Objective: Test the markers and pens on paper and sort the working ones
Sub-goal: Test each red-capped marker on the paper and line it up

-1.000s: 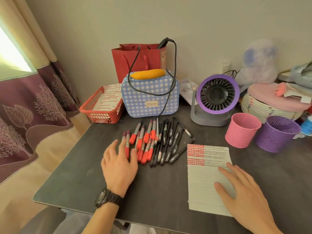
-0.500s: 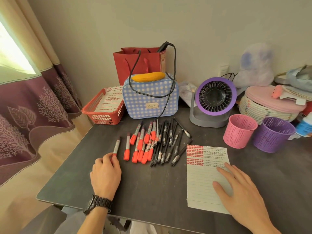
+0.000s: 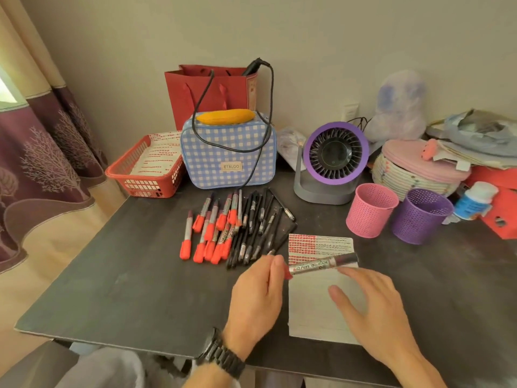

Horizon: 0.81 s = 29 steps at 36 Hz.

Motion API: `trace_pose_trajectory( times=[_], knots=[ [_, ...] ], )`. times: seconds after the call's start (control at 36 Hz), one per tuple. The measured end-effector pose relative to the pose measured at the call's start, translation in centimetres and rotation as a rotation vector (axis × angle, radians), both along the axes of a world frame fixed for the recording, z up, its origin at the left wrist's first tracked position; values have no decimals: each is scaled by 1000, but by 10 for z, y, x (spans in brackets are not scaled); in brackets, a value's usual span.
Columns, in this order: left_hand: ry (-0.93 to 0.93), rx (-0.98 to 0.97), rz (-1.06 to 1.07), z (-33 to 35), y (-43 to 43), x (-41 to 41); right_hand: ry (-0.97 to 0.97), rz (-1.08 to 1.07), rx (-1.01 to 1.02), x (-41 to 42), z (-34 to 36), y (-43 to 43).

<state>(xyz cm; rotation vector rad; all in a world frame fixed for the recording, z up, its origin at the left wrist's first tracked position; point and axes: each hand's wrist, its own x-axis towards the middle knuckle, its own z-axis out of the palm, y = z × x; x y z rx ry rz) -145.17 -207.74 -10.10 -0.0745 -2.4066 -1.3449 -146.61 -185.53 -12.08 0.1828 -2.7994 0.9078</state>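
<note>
My left hand (image 3: pixel 258 299) pinches the red-capped end of a silver marker (image 3: pixel 321 265) and holds it crosswise over the top of the paper sheet (image 3: pixel 310 312). The sheet has rows of red and black test marks at its top. My right hand (image 3: pixel 372 309) rests flat on the sheet with its fingers spread, just below the marker. Several red-capped markers (image 3: pixel 208 233) and several black pens (image 3: pixel 257 228) lie in a row on the dark table (image 3: pixel 140 275) left of the sheet. A pink cup (image 3: pixel 370 210) and a purple cup (image 3: pixel 419 215) stand at the right.
A red basket (image 3: pixel 145 172) with marked paper, a blue checked case (image 3: pixel 228 152), a red gift bag (image 3: pixel 207 91) and a purple fan (image 3: pixel 334 161) line the back. A pile of clutter fills the back right. A curtain (image 3: pixel 36 152) hangs at the left.
My left hand took one red-capped marker from the left end of the row and carried it right, over the paper. My right hand stayed on the sheet.
</note>
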Motion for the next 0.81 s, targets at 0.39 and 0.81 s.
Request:
trace_pose_trajectory(
  times=[0.39, 0.81],
  knots=[
    [-65, -217, -110, -23, 10, -2, 57, -6, -253, 21, 6, -3],
    [10, -497, -188, -15, 20, 7, -200, -75, -1023, 25, 14, -78]
  ],
)
